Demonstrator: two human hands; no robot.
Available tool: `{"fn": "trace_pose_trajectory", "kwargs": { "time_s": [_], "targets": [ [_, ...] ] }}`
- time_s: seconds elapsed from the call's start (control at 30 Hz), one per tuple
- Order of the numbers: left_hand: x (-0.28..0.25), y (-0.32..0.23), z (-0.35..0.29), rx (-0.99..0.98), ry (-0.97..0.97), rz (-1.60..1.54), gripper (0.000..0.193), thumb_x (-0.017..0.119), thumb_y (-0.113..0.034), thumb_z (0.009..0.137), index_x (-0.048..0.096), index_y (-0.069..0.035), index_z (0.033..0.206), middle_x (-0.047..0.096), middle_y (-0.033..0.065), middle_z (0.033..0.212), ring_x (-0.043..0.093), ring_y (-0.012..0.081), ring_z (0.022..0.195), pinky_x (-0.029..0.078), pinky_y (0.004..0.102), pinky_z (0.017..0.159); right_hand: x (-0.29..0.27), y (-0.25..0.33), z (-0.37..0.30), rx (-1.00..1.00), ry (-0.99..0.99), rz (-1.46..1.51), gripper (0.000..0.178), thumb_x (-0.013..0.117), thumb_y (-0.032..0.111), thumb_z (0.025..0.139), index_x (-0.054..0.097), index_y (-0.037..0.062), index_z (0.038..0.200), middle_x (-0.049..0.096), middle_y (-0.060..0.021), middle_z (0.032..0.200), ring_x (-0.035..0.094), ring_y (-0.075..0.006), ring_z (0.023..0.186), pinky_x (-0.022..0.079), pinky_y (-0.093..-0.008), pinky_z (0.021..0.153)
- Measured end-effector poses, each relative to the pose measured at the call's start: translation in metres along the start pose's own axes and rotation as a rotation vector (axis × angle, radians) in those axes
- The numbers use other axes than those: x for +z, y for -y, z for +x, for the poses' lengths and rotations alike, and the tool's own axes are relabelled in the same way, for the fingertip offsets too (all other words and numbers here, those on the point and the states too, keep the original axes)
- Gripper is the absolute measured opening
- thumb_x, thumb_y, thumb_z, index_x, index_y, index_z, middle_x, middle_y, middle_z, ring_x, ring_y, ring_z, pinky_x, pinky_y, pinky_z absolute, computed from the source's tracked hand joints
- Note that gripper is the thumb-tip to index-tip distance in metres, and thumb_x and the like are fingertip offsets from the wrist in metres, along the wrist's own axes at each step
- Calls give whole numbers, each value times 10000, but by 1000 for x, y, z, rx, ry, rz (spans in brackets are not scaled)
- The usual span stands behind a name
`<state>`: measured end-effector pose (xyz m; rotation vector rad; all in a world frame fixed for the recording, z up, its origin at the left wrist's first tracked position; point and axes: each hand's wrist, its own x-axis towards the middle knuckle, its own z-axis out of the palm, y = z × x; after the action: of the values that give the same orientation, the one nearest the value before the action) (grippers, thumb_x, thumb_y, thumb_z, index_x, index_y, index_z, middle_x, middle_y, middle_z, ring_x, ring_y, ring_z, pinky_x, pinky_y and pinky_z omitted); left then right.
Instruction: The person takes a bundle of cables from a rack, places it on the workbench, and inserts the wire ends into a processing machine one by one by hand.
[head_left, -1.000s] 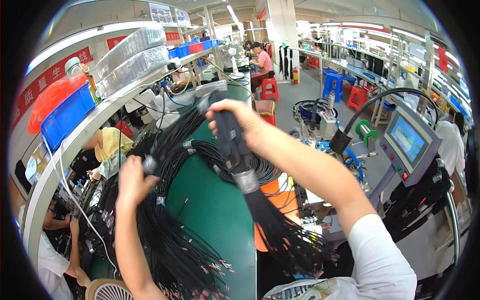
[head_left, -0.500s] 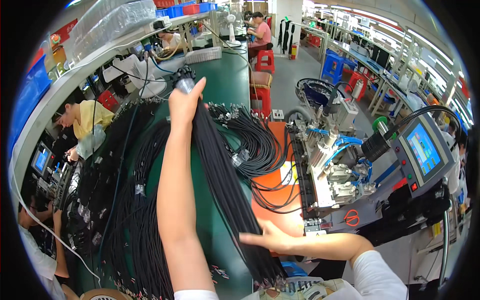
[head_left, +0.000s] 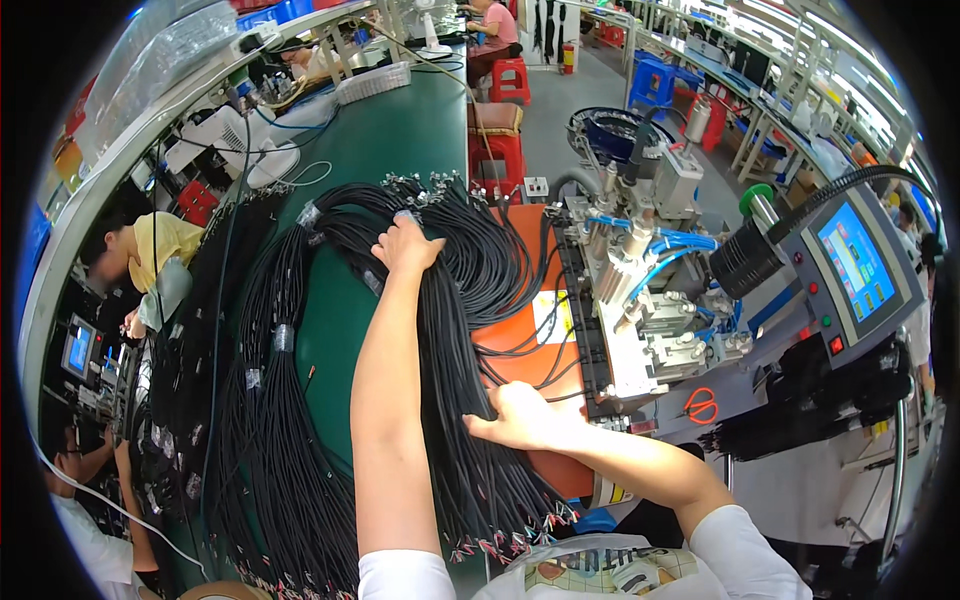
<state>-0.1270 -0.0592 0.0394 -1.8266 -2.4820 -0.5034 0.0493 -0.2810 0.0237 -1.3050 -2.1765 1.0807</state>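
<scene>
A thick bundle of black cables runs lengthwise in front of me over the green table. Near its far end, by a clear plastic wrap, my left hand has its fingers curled over the cables, the thumb sticking out to the right. Further down, my right hand grips the bundle from the right, its thumb across the top and its other fingers partly hidden. The near ends fan out into small coloured wire tips. Beyond my left hand, metallic connector ends lie with a looped cable coil.
Other black cable bundles lie on the green table to the left. At the right stand a metal machine with blue tubes, an orange plate, a touchscreen and red-handled scissors. Co-workers sit along the left side.
The bundle's far end, held raised before, has come down onto the table beside the coiled cables. My left hand has lowered with it, and my right hand has shifted slightly away from me.
</scene>
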Motion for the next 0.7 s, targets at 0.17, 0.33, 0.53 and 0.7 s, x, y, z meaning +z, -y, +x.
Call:
{"fn": "trace_pose_trajectory", "kwargs": {
  "time_s": [0.17,0.33,0.53,0.7],
  "targets": [
    [6,26,-10,29,-274,-267,603,695,-195,733,476,-1,1260,602,208,1111,562,392,1080,393,520,938,-6,1,-24,198,-35,870,236,661,210,860,631,-22,893,634,-30,699,590,-94,651,482,-275,608],
    [22,41,-19,83,-436,-251,655,698,-167,753,433,-21,1334,578,198,1114,518,379,1113,350,516,972,-54,9,-81,414,342,1229,254,596,302,914,604,50,941,624,-48,720,588,-105,630,448,-228,567],
    [-16,46,-59,428,-527,-305,329,701,-296,832,589,-34,996,601,144,974,581,319,937,437,443,817,-33,-49,-176,310,427,1673,435,432,277,999,421,0,1333,579,-167,1181,626,-198,912,547,-301,672],
    [-73,19,-250,1128,103,-453,239,762,-165,723,617,-64,885,616,85,927,596,286,863,461,439,802,-37,-63,-183,323,331,1577,495,344,314,1030,312,18,1426,539,-179,1275,626,-216,969,547,-307,707]
  ]
}}
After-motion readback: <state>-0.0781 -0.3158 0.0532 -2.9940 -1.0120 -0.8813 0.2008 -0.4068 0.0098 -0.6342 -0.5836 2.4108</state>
